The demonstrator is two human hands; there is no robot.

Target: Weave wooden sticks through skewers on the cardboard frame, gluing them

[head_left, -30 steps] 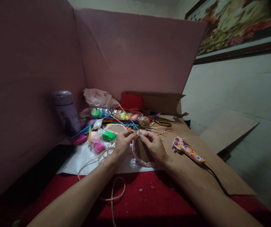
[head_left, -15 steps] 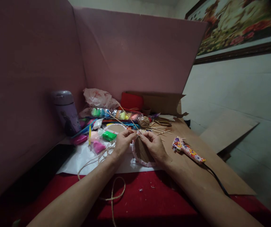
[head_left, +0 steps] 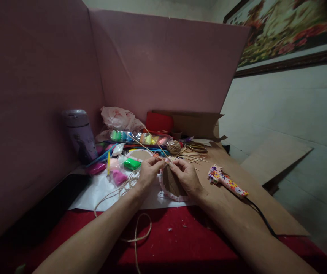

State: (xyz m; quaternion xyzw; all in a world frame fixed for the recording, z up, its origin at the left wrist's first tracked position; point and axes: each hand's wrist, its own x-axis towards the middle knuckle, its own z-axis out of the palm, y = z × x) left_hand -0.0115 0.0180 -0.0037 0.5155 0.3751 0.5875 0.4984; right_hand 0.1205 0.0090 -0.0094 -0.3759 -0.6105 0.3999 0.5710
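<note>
My left hand [head_left: 148, 172] and my right hand [head_left: 185, 176] meet fingertip to fingertip over a brown cardboard disc [head_left: 171, 182] with a pink-and-white ribbon rim. Both hands pinch thin wooden sticks [head_left: 152, 140] that slant up and away to the left. A length of jute twine [head_left: 129, 188] runs from under my left hand and loops down over the red cloth [head_left: 180, 243]. The disc lies partly on a white sheet [head_left: 100, 192].
A flower-patterned glue gun [head_left: 226, 182] with a black cord lies on brown cardboard at right. Behind the hands sit bright clay packets [head_left: 132, 164], a twine ball [head_left: 173, 147], loose sticks, a purple flask [head_left: 79, 136] and a pink cardboard screen [head_left: 163, 64].
</note>
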